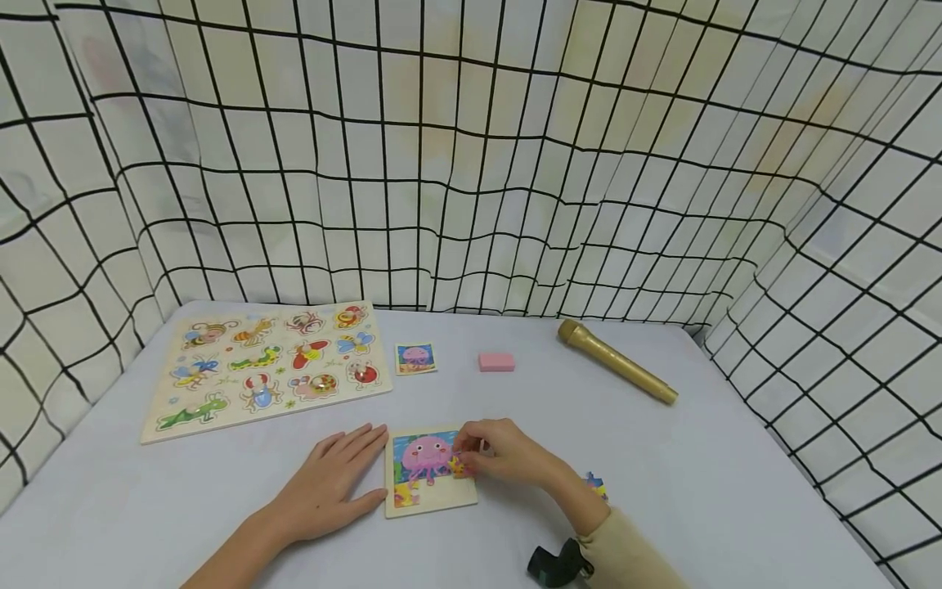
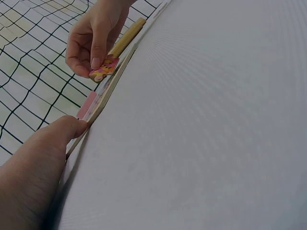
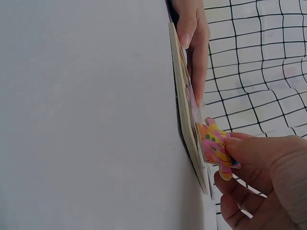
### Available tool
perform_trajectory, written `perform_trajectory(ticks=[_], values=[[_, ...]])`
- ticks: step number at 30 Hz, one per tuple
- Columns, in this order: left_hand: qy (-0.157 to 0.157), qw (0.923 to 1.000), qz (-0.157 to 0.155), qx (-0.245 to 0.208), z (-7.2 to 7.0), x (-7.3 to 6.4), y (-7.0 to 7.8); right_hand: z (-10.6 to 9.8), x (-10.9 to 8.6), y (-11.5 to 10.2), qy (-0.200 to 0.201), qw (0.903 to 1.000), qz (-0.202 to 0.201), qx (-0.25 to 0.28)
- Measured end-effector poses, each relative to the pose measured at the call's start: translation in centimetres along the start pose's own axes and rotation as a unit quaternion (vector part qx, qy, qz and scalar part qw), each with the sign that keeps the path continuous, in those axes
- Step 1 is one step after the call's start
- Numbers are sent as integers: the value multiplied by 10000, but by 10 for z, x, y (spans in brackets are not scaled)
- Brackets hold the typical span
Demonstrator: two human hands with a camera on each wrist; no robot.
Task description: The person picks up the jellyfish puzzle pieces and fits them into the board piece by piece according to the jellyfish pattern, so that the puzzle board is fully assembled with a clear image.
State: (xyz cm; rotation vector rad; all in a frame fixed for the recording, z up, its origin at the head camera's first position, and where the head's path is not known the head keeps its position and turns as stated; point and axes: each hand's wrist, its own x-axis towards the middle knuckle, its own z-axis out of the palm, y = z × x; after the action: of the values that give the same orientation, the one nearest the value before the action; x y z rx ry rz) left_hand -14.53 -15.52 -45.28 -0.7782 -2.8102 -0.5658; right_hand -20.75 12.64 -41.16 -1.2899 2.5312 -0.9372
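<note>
A small wooden jigsaw board (image 1: 445, 500) lies on the white table, with a pink octopus picture filling its upper part and a yellow-orange piece at its lower left. Bare wood shows along the rest of its bottom. My left hand (image 1: 333, 481) rests on the table, fingers extended, its fingertips and thumb at the board's left edge. Between thumb and fingers, my right hand (image 1: 508, 451) pinches a pink and yellow jigsaw piece (image 3: 214, 146) at the board's right side. In the right wrist view that piece is tilted up by the board's edge; whether it touches is unclear.
Beside the right forearm lies another jigsaw piece (image 1: 596, 485), partly hidden. Farther back are a large insect puzzle board (image 1: 283, 402), a small octopus picture card (image 1: 415, 358), a pink block (image 1: 496, 361) and a gold microphone (image 1: 618, 361). Black-grid netting (image 1: 441, 204) encloses the table.
</note>
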Motion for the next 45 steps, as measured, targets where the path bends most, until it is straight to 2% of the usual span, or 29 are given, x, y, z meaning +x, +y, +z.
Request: perform_trajectory(ticks=[17,26,34,39,45], values=[[55,10000,51,22,-1,-1,1,22,17,-12,-21,9997,-100,222],[182,9998,115,53,1,-1,0,32,20,-16,-223,9991,-135,335],[185,9997,129,33,0,-1,1,35,21,-16,-275,9994,-179,120],[165,9998,130,28,0,-1,0,34,20,-17,-254,9992,-279,-134],[306,9993,215,85,2,-1,-1,34,20,-17,-145,9973,-408,-594]])
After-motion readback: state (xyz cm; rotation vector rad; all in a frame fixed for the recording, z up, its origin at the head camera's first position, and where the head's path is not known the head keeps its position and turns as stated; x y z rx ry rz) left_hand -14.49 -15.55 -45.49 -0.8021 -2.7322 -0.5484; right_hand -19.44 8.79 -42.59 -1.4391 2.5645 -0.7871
